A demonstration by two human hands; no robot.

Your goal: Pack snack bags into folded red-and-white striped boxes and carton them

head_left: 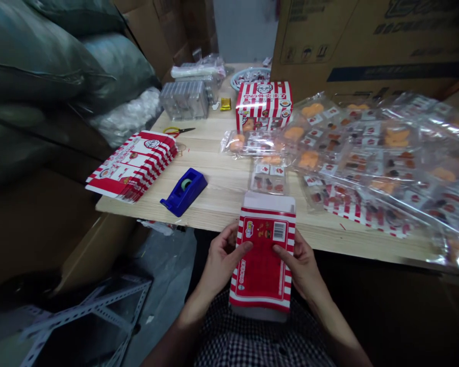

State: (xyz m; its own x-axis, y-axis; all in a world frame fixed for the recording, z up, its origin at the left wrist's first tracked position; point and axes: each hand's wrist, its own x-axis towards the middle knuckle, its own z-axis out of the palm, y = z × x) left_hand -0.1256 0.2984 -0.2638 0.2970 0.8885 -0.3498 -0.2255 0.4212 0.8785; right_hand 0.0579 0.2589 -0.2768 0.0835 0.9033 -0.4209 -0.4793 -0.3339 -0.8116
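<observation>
Both my hands hold a red-and-white striped carton (263, 255) over my lap, just in front of the table edge. My left hand (222, 257) grips its left side with the thumb on the printed face. My right hand (300, 262) grips the right side the same way. The carton's white top flap points toward the table. A small clear packet of toy pieces (268, 176) lies on the wooden table (222, 178) just beyond the carton.
A stack of flat striped cartons (133, 163) and a blue tape dispenser (184, 191) lie at the left. Many clear packets (375, 158) cover the right. An assembled striped box (263, 104), scissors (178, 131) and clear plastic trays (185, 99) stand farther back. Large cardboard boxes (367, 41) rise behind.
</observation>
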